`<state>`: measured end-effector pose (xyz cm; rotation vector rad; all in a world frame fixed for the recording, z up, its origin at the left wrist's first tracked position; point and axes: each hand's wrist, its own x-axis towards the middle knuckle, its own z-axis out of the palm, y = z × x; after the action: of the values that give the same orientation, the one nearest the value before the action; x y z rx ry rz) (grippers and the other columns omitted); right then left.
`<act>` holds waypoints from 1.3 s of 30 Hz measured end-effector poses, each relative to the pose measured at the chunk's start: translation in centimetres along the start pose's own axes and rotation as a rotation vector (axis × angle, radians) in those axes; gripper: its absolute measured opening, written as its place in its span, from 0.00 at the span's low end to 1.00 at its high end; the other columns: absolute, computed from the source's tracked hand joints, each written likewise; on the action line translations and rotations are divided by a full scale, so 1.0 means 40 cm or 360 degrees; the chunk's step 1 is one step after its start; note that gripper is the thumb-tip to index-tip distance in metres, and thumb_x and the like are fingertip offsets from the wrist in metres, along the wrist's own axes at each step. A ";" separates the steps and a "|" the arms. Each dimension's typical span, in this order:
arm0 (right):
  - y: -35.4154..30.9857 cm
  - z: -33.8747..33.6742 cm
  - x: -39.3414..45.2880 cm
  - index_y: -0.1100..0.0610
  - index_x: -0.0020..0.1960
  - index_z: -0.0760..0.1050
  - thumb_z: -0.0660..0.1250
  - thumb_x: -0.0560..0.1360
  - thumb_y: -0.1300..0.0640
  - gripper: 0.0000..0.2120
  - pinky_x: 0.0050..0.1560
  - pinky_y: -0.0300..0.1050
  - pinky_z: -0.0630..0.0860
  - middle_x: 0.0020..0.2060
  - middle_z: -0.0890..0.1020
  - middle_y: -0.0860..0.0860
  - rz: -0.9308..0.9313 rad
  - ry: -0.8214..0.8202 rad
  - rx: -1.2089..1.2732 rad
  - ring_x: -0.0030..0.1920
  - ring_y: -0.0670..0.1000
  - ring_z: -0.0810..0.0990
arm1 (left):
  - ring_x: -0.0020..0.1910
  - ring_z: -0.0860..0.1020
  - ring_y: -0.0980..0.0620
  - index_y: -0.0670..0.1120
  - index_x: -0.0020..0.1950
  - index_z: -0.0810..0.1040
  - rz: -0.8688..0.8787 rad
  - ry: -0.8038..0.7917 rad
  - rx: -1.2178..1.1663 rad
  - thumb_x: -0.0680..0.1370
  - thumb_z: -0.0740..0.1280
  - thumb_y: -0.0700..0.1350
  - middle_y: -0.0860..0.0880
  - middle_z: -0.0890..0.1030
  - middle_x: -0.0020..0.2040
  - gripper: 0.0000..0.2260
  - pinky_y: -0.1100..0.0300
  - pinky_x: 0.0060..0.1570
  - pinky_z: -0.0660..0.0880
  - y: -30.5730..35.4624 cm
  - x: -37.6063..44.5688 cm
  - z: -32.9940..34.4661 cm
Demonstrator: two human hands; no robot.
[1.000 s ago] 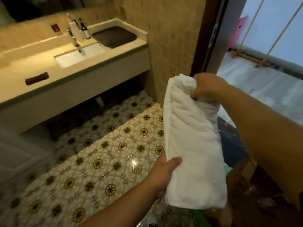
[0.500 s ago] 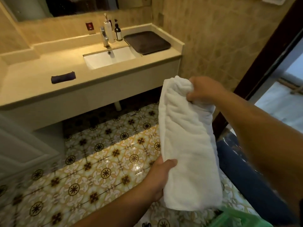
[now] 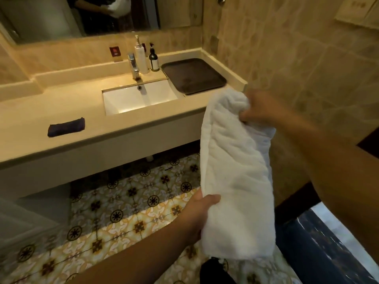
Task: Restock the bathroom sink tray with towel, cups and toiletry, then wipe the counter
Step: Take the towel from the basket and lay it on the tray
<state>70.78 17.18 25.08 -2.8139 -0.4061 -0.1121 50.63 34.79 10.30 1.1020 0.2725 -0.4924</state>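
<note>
I hold a folded white towel (image 3: 235, 173) upright in front of me, over the floor and short of the counter. My right hand (image 3: 258, 108) grips its top end. My left hand (image 3: 196, 214) holds its lower left edge, thumb on the front. A dark brown tray (image 3: 193, 75) lies empty on the beige counter (image 3: 61, 111), right of the sink (image 3: 139, 98) and just beyond the towel's top. A rolled dark blue cloth (image 3: 66, 127) lies on the counter's left part.
A chrome tap (image 3: 133, 66), a white pump bottle (image 3: 141, 56) and a dark pump bottle (image 3: 153, 59) stand behind the sink. A mirror (image 3: 82, 15) hangs above. Tiled wall is on the right, patterned floor tiles (image 3: 123, 212) below, a dark door frame (image 3: 297, 199) at lower right.
The view has swung left and closer to the counter, away from the doorway. The sink and tray now sit nearer the centre. Both hands keep the same hold on the towel.
</note>
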 end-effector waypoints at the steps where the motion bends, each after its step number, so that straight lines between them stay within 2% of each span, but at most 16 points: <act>1: 0.016 -0.002 0.060 0.55 0.51 0.74 0.74 0.66 0.51 0.16 0.44 0.55 0.78 0.43 0.78 0.55 -0.0020 0.0010 -0.0001 0.42 0.58 0.77 | 0.53 0.83 0.43 0.46 0.64 0.76 0.0033 -0.0009 -0.0020 0.76 0.65 0.38 0.43 0.84 0.56 0.16 0.51 0.48 0.80 0.031 0.049 0.008; 4: 0.056 -0.020 0.234 0.52 0.50 0.74 0.73 0.66 0.49 0.16 0.44 0.55 0.79 0.42 0.79 0.53 -0.0089 0.0010 -0.0076 0.41 0.57 0.78 | 0.52 0.83 0.44 0.45 0.63 0.77 0.0118 0.0000 -0.0034 0.73 0.65 0.39 0.42 0.84 0.56 0.18 0.51 0.47 0.80 0.126 0.179 0.033; 10: 0.083 -0.040 0.565 0.53 0.48 0.74 0.73 0.66 0.50 0.14 0.42 0.54 0.78 0.39 0.78 0.53 -0.0249 -0.0034 -0.0122 0.39 0.56 0.77 | 0.60 0.79 0.40 0.44 0.67 0.74 0.0222 0.0113 -0.0085 0.76 0.64 0.40 0.41 0.81 0.61 0.19 0.40 0.62 0.74 0.288 0.418 0.047; 16: 0.089 0.019 0.893 0.54 0.47 0.73 0.74 0.66 0.51 0.15 0.40 0.50 0.74 0.42 0.79 0.56 -0.0324 -0.0082 -0.0185 0.40 0.57 0.75 | 0.60 0.80 0.41 0.46 0.68 0.74 0.0300 0.0121 -0.0125 0.77 0.66 0.42 0.43 0.81 0.62 0.18 0.41 0.61 0.75 0.437 0.671 -0.032; 19: 0.095 0.066 1.053 0.57 0.52 0.75 0.74 0.67 0.51 0.18 0.42 0.50 0.74 0.47 0.81 0.58 -0.0338 -0.0080 -0.0277 0.44 0.60 0.77 | 0.61 0.79 0.43 0.46 0.68 0.74 0.0345 0.0086 -0.0142 0.76 0.67 0.42 0.43 0.81 0.63 0.20 0.46 0.59 0.77 0.511 0.810 -0.083; 22: 0.096 0.101 1.204 0.58 0.56 0.74 0.73 0.69 0.51 0.19 0.43 0.49 0.73 0.50 0.81 0.59 -0.0284 -0.0147 -0.0308 0.49 0.60 0.78 | 0.59 0.81 0.45 0.47 0.68 0.73 0.0276 0.0111 -0.0135 0.74 0.67 0.45 0.46 0.82 0.61 0.22 0.48 0.58 0.77 0.593 0.947 -0.139; 24: 0.096 0.114 1.299 0.58 0.57 0.74 0.73 0.69 0.51 0.20 0.42 0.47 0.71 0.51 0.81 0.59 -0.0267 -0.0179 -0.0304 0.48 0.60 0.78 | 0.60 0.80 0.45 0.47 0.68 0.73 0.0259 0.0092 -0.0133 0.74 0.68 0.45 0.46 0.82 0.61 0.22 0.47 0.60 0.76 0.646 1.022 -0.165; 27: 0.099 0.124 1.434 0.57 0.59 0.74 0.72 0.70 0.49 0.21 0.43 0.47 0.72 0.52 0.81 0.58 -0.0245 -0.0237 -0.0356 0.44 0.57 0.76 | 0.58 0.81 0.45 0.45 0.67 0.73 0.0225 0.0090 -0.0184 0.78 0.67 0.43 0.45 0.83 0.59 0.17 0.51 0.55 0.78 0.718 1.122 -0.191; 31: 0.112 0.153 1.598 0.55 0.61 0.73 0.71 0.70 0.49 0.22 0.45 0.47 0.73 0.54 0.81 0.57 -0.0270 -0.0265 -0.0422 0.49 0.58 0.78 | 0.60 0.80 0.41 0.45 0.68 0.74 0.0147 0.0136 -0.0289 0.78 0.67 0.43 0.43 0.82 0.61 0.18 0.41 0.63 0.73 0.780 1.258 -0.226; 34: 0.119 0.184 1.717 0.54 0.66 0.71 0.71 0.70 0.49 0.26 0.48 0.49 0.74 0.58 0.80 0.57 -0.0319 -0.0286 -0.0410 0.54 0.59 0.78 | 0.61 0.79 0.40 0.46 0.68 0.74 0.0157 0.0187 -0.0357 0.77 0.67 0.42 0.43 0.81 0.61 0.18 0.39 0.64 0.72 0.818 1.357 -0.246; 39: 0.140 0.274 1.919 0.54 0.65 0.71 0.71 0.72 0.47 0.24 0.50 0.51 0.74 0.59 0.79 0.55 -0.0421 -0.0419 -0.0437 0.50 0.56 0.76 | 0.62 0.78 0.39 0.46 0.69 0.74 0.0169 0.0302 -0.0447 0.76 0.68 0.44 0.42 0.81 0.62 0.21 0.38 0.65 0.71 0.875 1.528 -0.257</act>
<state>146.23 35.66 22.13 -3.0370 -0.8855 0.1619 121.34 41.71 5.93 0.8835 0.4337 -0.2457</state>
